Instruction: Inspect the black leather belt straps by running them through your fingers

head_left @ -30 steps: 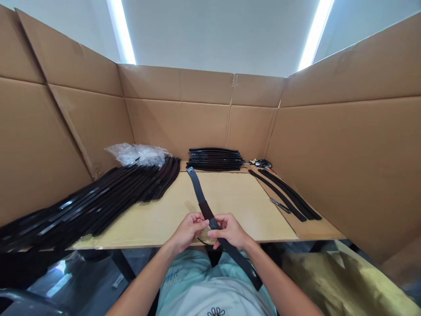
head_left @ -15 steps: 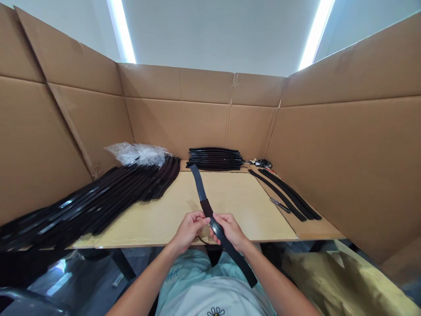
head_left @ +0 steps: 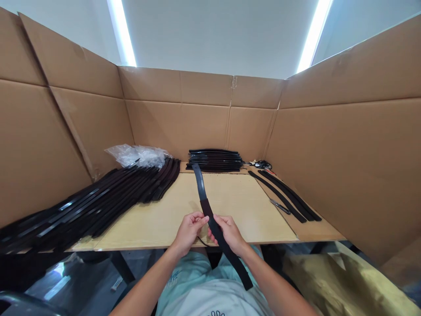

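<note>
A long black strap (head_left: pixel 200 186) with a dark brown stretch near its middle runs up over the pale wooden board (head_left: pixel 245 210) and down towards my lap. My left hand (head_left: pixel 189 233) pinches the strap at the brown stretch, and my right hand (head_left: pixel 229 233) grips it just beside that. A thin dark cord (head_left: pixel 203 242) hangs below the strap near my left hand. The strap's lower end (head_left: pixel 245 276) dangles free in front of my body. Its upper end reaches over the board, touching nothing visible.
A large pile of black straps (head_left: pixel 98 206) lies on the left, with a clear plastic bag (head_left: pixel 138 156) behind it. A stack of straps (head_left: pixel 215 161) lies at the back. Straps (head_left: pixel 283 195) and a small metal tool (head_left: pixel 280 206) lie at right. Cardboard walls (head_left: pixel 197 127) surround the board.
The strap has turned between my hands: its upper end swung right and its lower end swung left. My hands have shifted only slightly.
</note>
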Tool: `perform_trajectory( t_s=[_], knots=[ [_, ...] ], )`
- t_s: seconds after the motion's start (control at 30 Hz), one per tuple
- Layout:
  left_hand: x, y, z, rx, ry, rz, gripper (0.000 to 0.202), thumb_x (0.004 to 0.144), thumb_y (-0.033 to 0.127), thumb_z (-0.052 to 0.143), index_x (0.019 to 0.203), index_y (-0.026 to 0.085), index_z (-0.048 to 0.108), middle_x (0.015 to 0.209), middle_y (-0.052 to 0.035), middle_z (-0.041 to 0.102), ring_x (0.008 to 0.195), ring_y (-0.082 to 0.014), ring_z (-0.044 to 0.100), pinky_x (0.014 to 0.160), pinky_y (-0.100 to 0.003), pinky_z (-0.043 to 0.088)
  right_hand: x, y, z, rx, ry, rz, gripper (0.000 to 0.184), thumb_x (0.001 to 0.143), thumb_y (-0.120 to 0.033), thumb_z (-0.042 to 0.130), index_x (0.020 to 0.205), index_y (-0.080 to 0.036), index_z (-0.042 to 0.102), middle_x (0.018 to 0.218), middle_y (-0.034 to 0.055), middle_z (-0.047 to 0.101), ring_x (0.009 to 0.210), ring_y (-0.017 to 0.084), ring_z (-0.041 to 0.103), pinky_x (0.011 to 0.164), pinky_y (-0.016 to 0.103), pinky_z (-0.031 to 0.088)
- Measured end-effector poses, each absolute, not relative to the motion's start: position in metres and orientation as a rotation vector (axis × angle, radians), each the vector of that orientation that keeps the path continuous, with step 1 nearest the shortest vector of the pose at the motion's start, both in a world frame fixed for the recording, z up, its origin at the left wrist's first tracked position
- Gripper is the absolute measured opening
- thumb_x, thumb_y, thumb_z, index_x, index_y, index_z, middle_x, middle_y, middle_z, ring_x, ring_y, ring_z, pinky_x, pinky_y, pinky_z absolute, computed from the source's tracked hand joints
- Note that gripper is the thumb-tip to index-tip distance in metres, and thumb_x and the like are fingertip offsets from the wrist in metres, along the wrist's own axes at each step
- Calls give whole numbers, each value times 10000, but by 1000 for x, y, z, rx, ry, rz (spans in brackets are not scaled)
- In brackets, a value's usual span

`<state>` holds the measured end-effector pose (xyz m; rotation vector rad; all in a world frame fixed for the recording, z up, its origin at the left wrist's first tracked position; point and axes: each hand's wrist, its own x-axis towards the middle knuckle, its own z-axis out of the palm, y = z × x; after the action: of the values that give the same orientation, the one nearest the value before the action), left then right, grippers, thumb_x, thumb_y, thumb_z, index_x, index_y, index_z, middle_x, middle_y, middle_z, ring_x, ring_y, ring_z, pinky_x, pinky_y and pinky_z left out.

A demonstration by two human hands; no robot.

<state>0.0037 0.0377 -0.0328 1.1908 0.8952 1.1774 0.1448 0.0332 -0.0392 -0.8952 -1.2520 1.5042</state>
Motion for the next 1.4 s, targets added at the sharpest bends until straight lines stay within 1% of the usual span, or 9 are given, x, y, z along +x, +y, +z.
perform_trajectory(
  t_s=[0.2,0.43,0.57,0.7,0.83,0.93,1.13,1.3,1.4],
  knots=[
    [2,43,-38,1163,890,1180,433,596,493,746,590,171,455,420,92,371,386,-37,197,403,-202,93,154,37,-38,-707,-1181,1697,310,709,-388,659,832,-108,707,648,53,666,495,103,547,445,196,408],
    [-4,45,-34,1281,843,1053,432,669,540,677,608,183,441,423,107,332,371,-41,182,385,-192,111,159,38,-43,-641,-1153,1748,298,691,-283,742,953,-144,717,734,37,677,583,88,562,539,195,433],
    [-9,46,-27,1485,797,1014,371,704,497,663,661,138,583,535,42,495,454,-69,341,432,-193,245,158,39,-44,-590,-1167,1701,365,649,-247,781,999,-177,708,756,26,691,634,109,577,527,204,459],
    [-9,44,-24,1533,745,1017,299,693,420,689,757,129,662,664,-19,625,619,-143,505,573,-230,381,156,40,-43,-629,-1170,1681,435,614,-212,798,1035,-197,690,752,8,686,611,103,570,488,192,472],
    [-6,42,-26,1547,799,1018,272,721,395,659,753,126,687,674,-35,651,650,-169,533,598,-248,398,155,40,-43,-701,-1172,1659,397,533,-169,833,913,-168,718,728,-3,675,552,83,550,451,173,464],
    [-5,41,-29,1528,827,1025,274,720,396,658,669,128,677,640,-26,639,615,-158,526,563,-237,389,155,39,-43,-705,-1229,1640,287,542,-189,830,797,-129,711,699,-2,661,536,73,539,463,172,478],
    [-5,41,-33,1445,730,961,321,742,452,631,656,142,629,571,-19,614,530,-157,541,516,-240,376,155,36,-44,-686,-1263,1676,362,616,-345,792,847,-156,589,677,-4,663,488,111,590,435,223,505],
    [-7,43,-30,1477,831,1020,409,729,510,625,562,138,609,452,25,480,433,-97,373,440,-217,253,156,36,-40,-667,-1222,1699,322,748,-452,652,835,-167,529,599,15,663,364,72,502,339,150,344],
    [-8,44,-29,1487,880,1061,433,724,532,621,546,138,611,408,57,379,413,-82,280,427,-221,192,155,36,-36,-654,-1171,1692,302,755,-439,627,803,-144,585,615,30,660,398,75,510,371,166,353]
  ],
)
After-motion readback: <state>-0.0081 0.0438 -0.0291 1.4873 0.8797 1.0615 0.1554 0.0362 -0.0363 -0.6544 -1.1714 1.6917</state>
